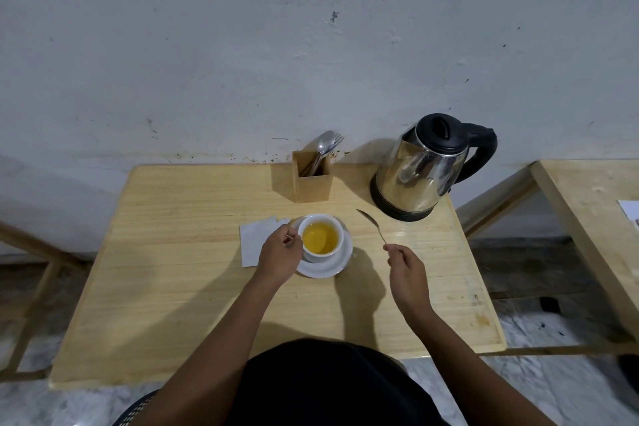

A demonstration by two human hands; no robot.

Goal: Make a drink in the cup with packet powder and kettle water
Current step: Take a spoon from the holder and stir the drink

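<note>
The drink looks nearly made: the cup point(321, 238) on its saucer point(332, 266) holds clear yellow liquid, so powder and water seem in (stirring may remain). The left hand point(278, 252) curls against the cup's handle side, packet point(256, 243) just beyond it. The right hand point(405, 264) pinches a spoon point(371, 224), raised beside the cup, kettle point(422, 169) farther out.

Bare forearms, no sleeves showing; black garment point(325, 387) below.

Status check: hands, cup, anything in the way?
Left hand grips the cup on its saucer; yellow drink inside. Right hand holds the spoon clear of it. Nothing blocking.
</note>
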